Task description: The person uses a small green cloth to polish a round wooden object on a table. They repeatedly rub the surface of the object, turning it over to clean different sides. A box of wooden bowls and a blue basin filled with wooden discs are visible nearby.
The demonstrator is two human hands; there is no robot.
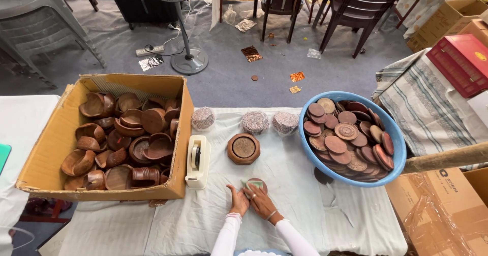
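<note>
Both forearms are cut off by the lower edge. A small round wooden disc (255, 184), brown with a pale green patch, is mostly covered by the right hand (260, 200), pressed flat upon it. The left hand (237, 201) is laid just beside, fingers open. Beyond, a round wooden holder (243, 148) is seen.
</note>
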